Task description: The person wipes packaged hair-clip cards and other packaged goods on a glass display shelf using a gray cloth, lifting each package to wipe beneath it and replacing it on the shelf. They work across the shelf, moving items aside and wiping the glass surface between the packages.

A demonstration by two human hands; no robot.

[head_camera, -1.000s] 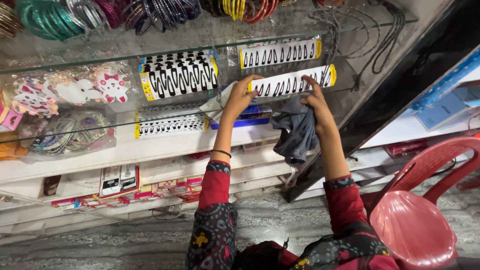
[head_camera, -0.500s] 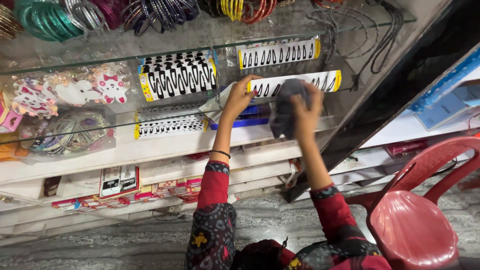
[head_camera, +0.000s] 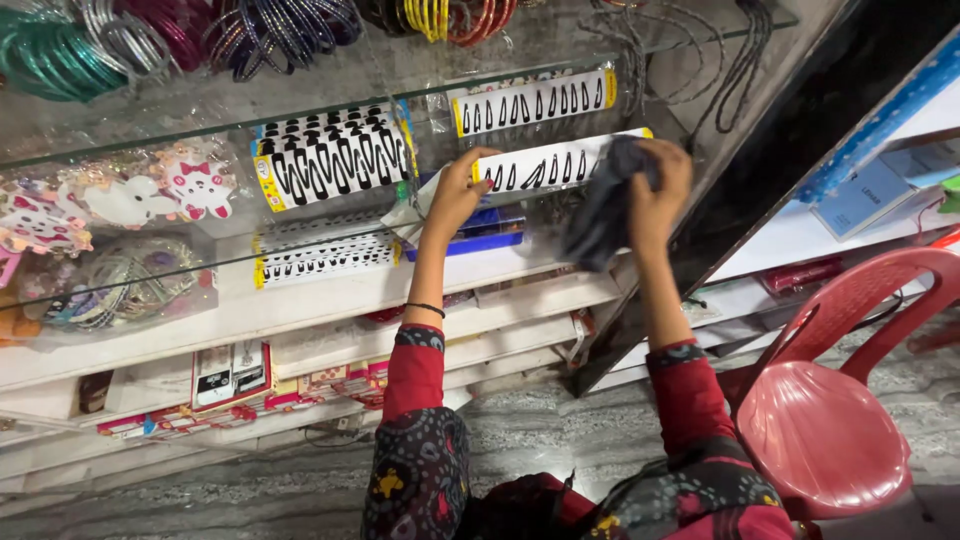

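- A white card of black hair clips point(head_camera: 556, 165) is held at its left end by the left hand point(head_camera: 455, 195), whose fingers are closed on the card's edge.
- A dark grey cloth point(head_camera: 600, 215) is gripped in the right hand point(head_camera: 660, 180), with the fingers bunched around it, and is pressed against the right end of the same card.
- The card is kept level in front of a glass shelf point(head_camera: 300, 250), just above a blue tray point(head_camera: 480, 232).
- A second card of hair clips point(head_camera: 535, 102) is seen directly above the held one, and a larger black-and-white clip card point(head_camera: 330, 155) lies to its left.
- Another long clip card point(head_camera: 325, 258) is placed below that one, on the lower glass level.
- Rows of coloured bangles point(head_camera: 250, 30) are hung along the top.
- White cat-shaped packets point(head_camera: 130, 195) are set at the far left.
- A red plastic chair point(head_camera: 830, 420) stands on the floor beside the right arm.
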